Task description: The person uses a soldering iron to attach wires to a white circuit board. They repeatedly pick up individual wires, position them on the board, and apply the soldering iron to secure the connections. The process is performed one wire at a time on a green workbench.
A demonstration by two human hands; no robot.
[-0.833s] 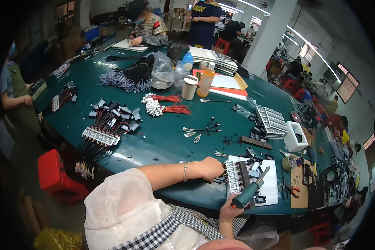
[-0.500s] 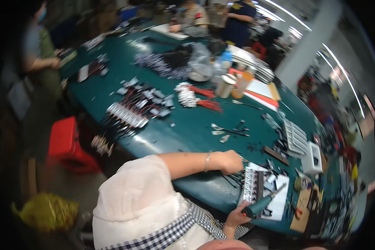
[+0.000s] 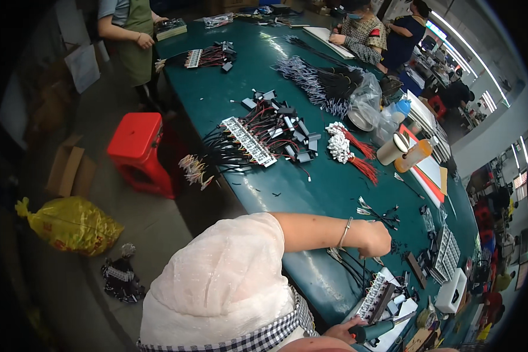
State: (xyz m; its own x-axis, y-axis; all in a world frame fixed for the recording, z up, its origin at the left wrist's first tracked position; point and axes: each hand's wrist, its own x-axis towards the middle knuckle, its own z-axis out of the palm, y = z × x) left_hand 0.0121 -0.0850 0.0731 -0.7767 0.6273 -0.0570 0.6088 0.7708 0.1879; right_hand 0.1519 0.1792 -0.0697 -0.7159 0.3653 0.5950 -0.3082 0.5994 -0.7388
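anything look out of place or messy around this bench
Two things stand out. A bundle of wires hangs over the edge of the green table, beside the red stool. On the floor, a small dark wire bundle lies near a yellow bag, away from the table.

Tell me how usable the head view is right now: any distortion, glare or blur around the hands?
Head view: strong fisheye, the green table edge bows and the corners go black; ceiling lights glare at upper right; left hand is sharp, right hand with the screwdriver sits squeezed against the lower rim.
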